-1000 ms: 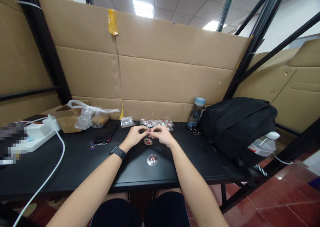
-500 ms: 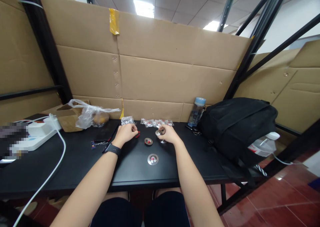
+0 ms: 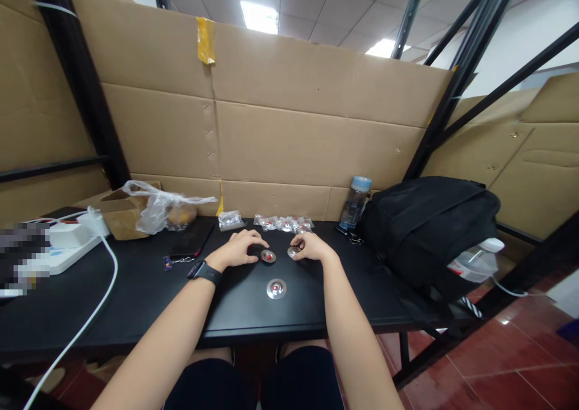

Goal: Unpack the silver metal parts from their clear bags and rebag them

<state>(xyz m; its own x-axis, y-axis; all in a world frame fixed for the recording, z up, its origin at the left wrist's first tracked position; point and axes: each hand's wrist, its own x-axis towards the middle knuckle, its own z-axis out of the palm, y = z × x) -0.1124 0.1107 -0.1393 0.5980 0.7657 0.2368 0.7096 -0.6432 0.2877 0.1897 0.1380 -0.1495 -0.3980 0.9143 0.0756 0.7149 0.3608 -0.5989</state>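
Note:
My left hand (image 3: 240,247) is over the black table, thumb and fingers apart with nothing seen between them. Its fingertips are close to a small round metal disc (image 3: 268,256) with a raised rim and a red centre. On the other side, my right hand (image 3: 313,246) pinches another shiny metal disc (image 3: 292,252) at or just above the tabletop; its fingers partly cover it. Nearer to me, a flat metal disc (image 3: 276,289) with a red middle lies between my forearms.
Clear packets with red and silver pieces (image 3: 284,223) and a silvery packet (image 3: 231,220) lie along the cardboard wall (image 3: 280,132). A phone (image 3: 192,239), tied plastic bag (image 3: 158,208) and power strip (image 3: 67,256) are left; a bottle (image 3: 355,204) and black backpack (image 3: 434,232) right.
My left hand has moved right and toward me, its fingers spreading; the small red piece by its fingertips is out of sight. My right hand has lowered slightly with its disc.

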